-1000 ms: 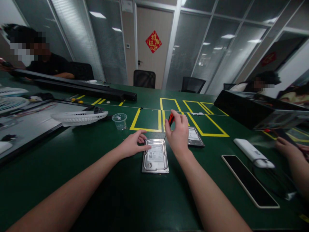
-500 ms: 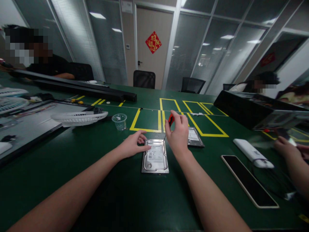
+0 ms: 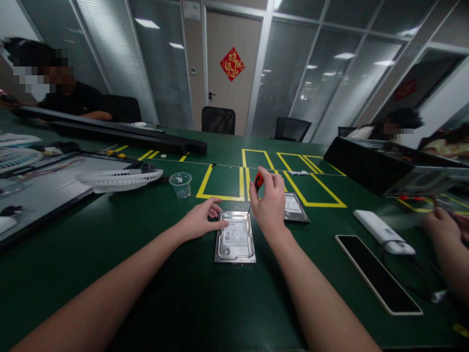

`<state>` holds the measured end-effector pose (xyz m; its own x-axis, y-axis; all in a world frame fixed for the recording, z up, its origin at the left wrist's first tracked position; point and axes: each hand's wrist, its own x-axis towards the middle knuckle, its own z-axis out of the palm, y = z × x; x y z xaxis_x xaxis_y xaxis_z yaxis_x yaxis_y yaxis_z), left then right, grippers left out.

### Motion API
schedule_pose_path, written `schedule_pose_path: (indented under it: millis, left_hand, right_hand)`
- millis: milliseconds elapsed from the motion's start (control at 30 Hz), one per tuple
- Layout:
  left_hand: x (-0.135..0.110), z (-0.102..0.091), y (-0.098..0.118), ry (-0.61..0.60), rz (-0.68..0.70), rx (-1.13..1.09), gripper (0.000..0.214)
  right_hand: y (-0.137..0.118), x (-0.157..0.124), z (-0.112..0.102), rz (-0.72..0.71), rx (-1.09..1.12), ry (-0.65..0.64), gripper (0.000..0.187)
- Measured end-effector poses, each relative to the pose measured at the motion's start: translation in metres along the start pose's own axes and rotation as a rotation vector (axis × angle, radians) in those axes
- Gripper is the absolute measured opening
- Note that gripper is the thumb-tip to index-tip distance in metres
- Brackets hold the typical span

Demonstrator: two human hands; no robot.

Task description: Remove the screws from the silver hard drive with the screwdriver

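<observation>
A silver hard drive (image 3: 236, 242) with a white label lies flat on the green table. My left hand (image 3: 200, 220) grips its upper left corner, thumb resting on the label and fingers curled along the side. In my right hand (image 3: 269, 200) is a screwdriver (image 3: 259, 180) with a red and black handle, pinched upright between the fingers. Its thin shaft reaches down to the drive's upper right corner, where the tip is too small to make out. A second hard drive (image 3: 295, 208) lies behind my right hand, partly covered by it.
A clear plastic cup (image 3: 181, 186) stands left of the drive, near a white fan-like grille (image 3: 120, 180). To the right lie a phone (image 3: 377, 274) and a white power bank (image 3: 383, 232) with a cable. Another person's hand (image 3: 441, 225) is at the far right, below a black case (image 3: 366, 161).
My hands, the drive and the screwdriver keep nearly the same places; the screwdriver's handle looks slightly turned. The other person's hand at the right has shifted a little.
</observation>
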<state>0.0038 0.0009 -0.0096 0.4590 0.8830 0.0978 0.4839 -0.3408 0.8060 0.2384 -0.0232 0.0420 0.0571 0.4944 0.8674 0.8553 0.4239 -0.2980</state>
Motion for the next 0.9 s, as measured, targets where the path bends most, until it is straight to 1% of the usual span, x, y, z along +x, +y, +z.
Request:
schedule_pose_path:
  millis: [267, 500, 600, 733, 900]
  left_hand:
    - [0.0002, 0.0001, -0.0004, -0.006, -0.009, 0.001, 0.084]
    - [0.0000, 0.0008, 0.0023, 0.007, -0.008, -0.006, 0.084]
    - [-0.0002, 0.0001, 0.0022, 0.006, -0.009, -0.011, 0.084]
    - [0.0000, -0.0004, 0.0013, 0.004, -0.011, -0.009, 0.085]
    - [-0.0004, -0.0007, 0.0028, 0.000, -0.016, 0.000, 0.085]
  right_hand:
    - [0.0017, -0.0002, 0.0027, -0.031, 0.020, -0.002, 0.046]
    - [0.0007, -0.0001, 0.0008, -0.006, -0.028, 0.001, 0.041]
    - [0.0003, 0.0007, -0.0002, -0.016, -0.040, 0.001, 0.040]
    - [0.0005, 0.0006, 0.0009, -0.041, -0.010, -0.017, 0.044]
    - [0.0005, 0.0000, 0.0019, -0.028, 0.016, -0.008, 0.045]
